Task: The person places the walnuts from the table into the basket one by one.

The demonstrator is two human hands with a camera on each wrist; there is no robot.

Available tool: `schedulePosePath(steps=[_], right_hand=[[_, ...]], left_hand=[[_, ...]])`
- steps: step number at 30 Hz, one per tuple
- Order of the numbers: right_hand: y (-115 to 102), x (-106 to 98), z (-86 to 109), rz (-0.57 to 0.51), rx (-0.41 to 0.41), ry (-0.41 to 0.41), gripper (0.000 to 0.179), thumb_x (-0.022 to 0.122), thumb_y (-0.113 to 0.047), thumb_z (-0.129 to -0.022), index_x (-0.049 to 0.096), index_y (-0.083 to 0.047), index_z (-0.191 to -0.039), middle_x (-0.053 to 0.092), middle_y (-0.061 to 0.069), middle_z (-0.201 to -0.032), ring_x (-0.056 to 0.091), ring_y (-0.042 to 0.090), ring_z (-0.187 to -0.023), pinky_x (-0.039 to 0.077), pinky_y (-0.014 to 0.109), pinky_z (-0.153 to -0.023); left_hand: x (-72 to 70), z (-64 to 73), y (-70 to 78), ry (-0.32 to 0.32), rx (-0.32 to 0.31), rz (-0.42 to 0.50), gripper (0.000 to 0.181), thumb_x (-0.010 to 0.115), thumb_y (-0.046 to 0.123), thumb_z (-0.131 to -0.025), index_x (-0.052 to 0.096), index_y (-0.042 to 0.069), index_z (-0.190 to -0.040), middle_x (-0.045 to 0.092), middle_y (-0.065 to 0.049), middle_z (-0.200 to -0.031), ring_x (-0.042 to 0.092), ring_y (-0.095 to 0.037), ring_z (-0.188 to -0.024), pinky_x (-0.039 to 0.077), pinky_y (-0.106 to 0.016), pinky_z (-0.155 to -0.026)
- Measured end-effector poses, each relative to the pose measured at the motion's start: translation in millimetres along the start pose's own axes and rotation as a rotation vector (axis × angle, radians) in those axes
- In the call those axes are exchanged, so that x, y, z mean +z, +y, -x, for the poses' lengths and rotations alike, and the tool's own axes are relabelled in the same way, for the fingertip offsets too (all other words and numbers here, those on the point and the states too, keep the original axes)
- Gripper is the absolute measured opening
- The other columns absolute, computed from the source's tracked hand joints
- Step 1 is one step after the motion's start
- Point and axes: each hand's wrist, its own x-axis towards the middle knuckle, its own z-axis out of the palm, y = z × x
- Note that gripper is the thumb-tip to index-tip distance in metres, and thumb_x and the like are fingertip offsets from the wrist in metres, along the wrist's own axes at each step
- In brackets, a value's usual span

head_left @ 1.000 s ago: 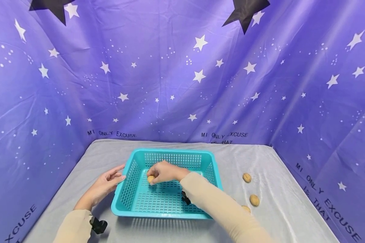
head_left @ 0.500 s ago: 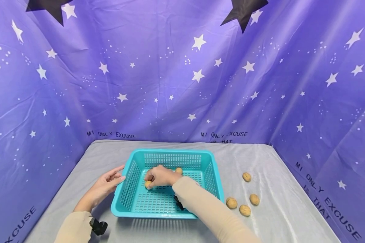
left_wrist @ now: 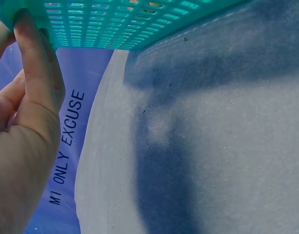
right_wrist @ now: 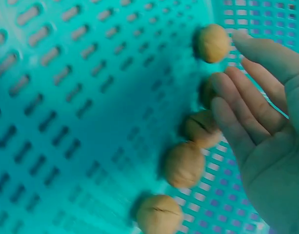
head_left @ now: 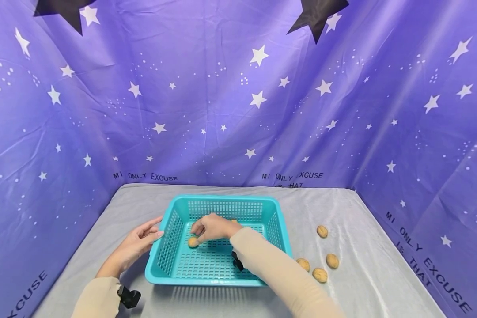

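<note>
A turquoise plastic basket (head_left: 206,282) with slotted walls sits on the grey cloth. My left hand (head_left: 134,245) touches its left rim; in the left wrist view the extended fingers (left_wrist: 34,73) reach up to a corner of the basket. My right hand (head_left: 214,227) is inside the basket, palm turned sideways and fingers loosely extended. Just off its thumb tip lies a walnut (head_left: 193,242). The right wrist view shows this walnut (right_wrist: 213,43) in a row with several others, such as a cracked-seam walnut (right_wrist: 160,214), along one basket wall; the fingers partly hide one.
On the cloth right of the basket lie several loose walnuts, among them a far walnut (head_left: 322,232), a middle walnut (head_left: 332,260) and a near walnut (head_left: 319,275). A purple star-printed curtain (head_left: 238,110) surrounds the table on three sides.
My right hand has lowered a walnut onto the basket floor, let go of it and lifted slightly away. My left hand has stayed at the rim.
</note>
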Motion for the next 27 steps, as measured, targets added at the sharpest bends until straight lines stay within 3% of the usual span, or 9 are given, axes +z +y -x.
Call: schedulePosePath(steps=[8, 15, 21, 27], right_hand=[[-18.1, -31.1, 17.5, -0.004, -0.016, -0.098, 0.040, 0.078, -0.016, -0.090, 0.068, -0.009, -0.128, 0.068, 0.001, -0.120, 0.064, 0.010, -0.106, 0.052, 0.020, -0.084], [-26.9, -57.4, 37.8, 0.104, -0.045, -0.120, 0.037, 0.078, -0.020, -0.090, 0.069, -0.016, -0.126, 0.069, -0.005, -0.114, 0.064, 0.005, -0.102, 0.052, 0.019, -0.084], [-18.5, -70.3, 56.8, 0.085, -0.053, -0.112, 0.038, 0.077, -0.019, -0.091, 0.067, -0.014, -0.127, 0.069, 0.001, -0.118, 0.063, 0.004, -0.100, 0.052, 0.020, -0.083], [-0.1, -93.6, 86.7, 0.041, -0.034, -0.047, 0.038, 0.076, -0.018, -0.091, 0.067, -0.014, -0.128, 0.067, -0.003, -0.122, 0.065, 0.012, -0.105, 0.053, 0.023, -0.087]], left_hand=[[-1.1, 0.8, 0.0, -0.003, 0.005, 0.008, 0.069, 0.064, 0.019, -0.100, 0.028, 0.005, -0.158, 0.059, -0.019, -0.126, 0.065, -0.021, -0.106, 0.054, -0.033, -0.091], [-1.1, 0.8, 0.4, -0.008, -0.001, 0.008, 0.070, 0.065, 0.019, -0.100, 0.028, 0.005, -0.158, 0.058, -0.020, -0.126, 0.064, -0.021, -0.107, 0.054, -0.034, -0.093], [-0.7, -0.3, -1.4, -0.011, -0.001, 0.002, 0.071, 0.064, 0.019, -0.100, 0.026, 0.004, -0.158, 0.058, -0.018, -0.124, 0.063, -0.020, -0.106, 0.054, -0.034, -0.092], [-2.0, -2.9, -1.8, -0.016, 0.008, 0.008, 0.070, 0.064, 0.018, -0.100, 0.027, 0.003, -0.158, 0.059, -0.018, -0.124, 0.064, -0.020, -0.106, 0.054, -0.034, -0.092]])
